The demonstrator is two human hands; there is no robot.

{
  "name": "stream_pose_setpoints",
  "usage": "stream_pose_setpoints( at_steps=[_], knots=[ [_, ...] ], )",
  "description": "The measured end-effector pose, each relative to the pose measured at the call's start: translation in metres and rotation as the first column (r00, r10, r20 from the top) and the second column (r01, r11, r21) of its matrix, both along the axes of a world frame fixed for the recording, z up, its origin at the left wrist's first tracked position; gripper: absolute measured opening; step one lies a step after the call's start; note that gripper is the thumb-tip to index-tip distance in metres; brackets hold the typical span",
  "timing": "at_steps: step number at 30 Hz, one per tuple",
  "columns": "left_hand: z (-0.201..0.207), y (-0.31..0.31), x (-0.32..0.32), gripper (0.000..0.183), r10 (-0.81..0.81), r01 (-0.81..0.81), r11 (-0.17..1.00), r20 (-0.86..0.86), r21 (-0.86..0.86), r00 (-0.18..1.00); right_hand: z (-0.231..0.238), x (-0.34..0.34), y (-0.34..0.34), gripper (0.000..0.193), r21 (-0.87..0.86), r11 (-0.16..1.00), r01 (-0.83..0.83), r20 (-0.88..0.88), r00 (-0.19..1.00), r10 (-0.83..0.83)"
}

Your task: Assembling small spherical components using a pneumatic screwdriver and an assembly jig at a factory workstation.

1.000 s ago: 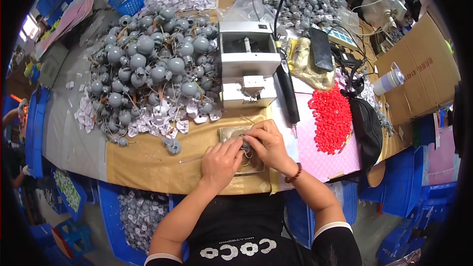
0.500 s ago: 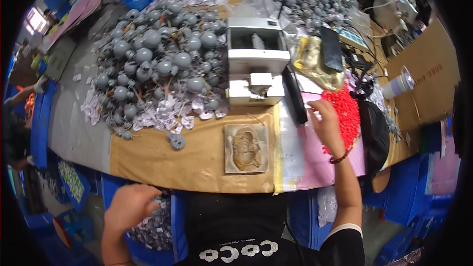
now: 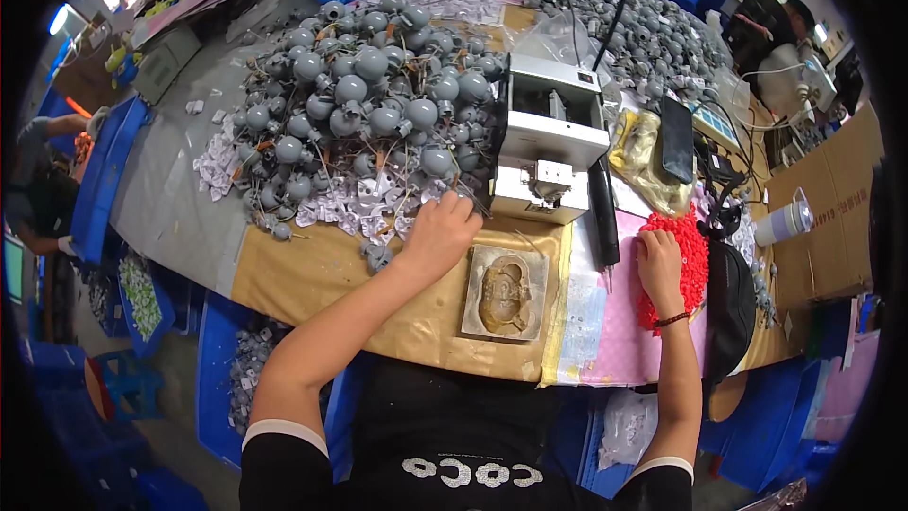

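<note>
My left hand (image 3: 441, 230) reaches forward to the near edge of a big heap of grey round parts with wire leads (image 3: 364, 104), its fingers curled among the small white pieces there; what they hold is hidden. My right hand (image 3: 659, 260) rests palm down on a pile of small red pieces (image 3: 683, 265). Between the hands a square tan mould block with a hollowed centre (image 3: 505, 291) lies on the brown paper-covered table (image 3: 312, 274). Behind it stands a small white and grey bench machine (image 3: 550, 137).
A black hand tool (image 3: 603, 213) lies right of the machine, with a black phone (image 3: 676, 137) on a plastic bag and a black pouch (image 3: 726, 308). Blue crates (image 3: 102, 180) stand left; another person's arm (image 3: 57, 128) shows there. Cardboard (image 3: 823, 218) stands right.
My left hand came up from below the table edge and reached to the grey heap. My right hand stayed at the red pile, now flat on it.
</note>
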State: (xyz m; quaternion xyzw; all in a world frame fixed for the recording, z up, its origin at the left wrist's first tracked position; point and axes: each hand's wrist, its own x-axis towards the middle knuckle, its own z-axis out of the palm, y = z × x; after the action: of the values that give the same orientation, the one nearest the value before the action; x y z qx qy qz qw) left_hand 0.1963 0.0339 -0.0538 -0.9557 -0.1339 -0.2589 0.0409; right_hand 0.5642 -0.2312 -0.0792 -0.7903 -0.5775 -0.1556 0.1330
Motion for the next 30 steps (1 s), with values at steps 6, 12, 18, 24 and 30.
stream_pose_setpoints(
  at_steps=[6,12,18,24,30],
  knots=[
    [0.003,-0.002,-0.027,0.022,-0.122,0.126,0.992,-0.132,0.019,0.984,-0.005,-0.002,-0.003,0.008,-0.002,1.000,0.030,0.018,0.999,-0.030],
    [-0.002,-0.021,-0.057,0.029,-0.157,0.101,0.963,-0.214,-0.252,0.964,0.002,-0.009,-0.001,0.016,0.047,0.999,0.014,-0.011,1.000,-0.013],
    [0.041,-0.052,-0.064,0.035,0.019,0.046,0.814,0.105,-0.580,0.994,0.029,-0.027,-0.008,0.028,0.213,0.972,0.094,-0.426,0.905,0.006],
    [0.028,-0.090,-0.027,0.029,-0.116,0.179,0.685,0.138,-0.706,0.984,0.066,-0.108,0.028,0.024,0.334,0.933,-0.136,-0.613,0.720,0.325],
    [0.018,-0.092,-0.011,0.044,0.008,0.022,0.710,0.040,-0.703,0.999,0.059,-0.186,0.059,0.020,0.365,0.837,-0.408,-0.605,0.579,0.546]
  ],
)
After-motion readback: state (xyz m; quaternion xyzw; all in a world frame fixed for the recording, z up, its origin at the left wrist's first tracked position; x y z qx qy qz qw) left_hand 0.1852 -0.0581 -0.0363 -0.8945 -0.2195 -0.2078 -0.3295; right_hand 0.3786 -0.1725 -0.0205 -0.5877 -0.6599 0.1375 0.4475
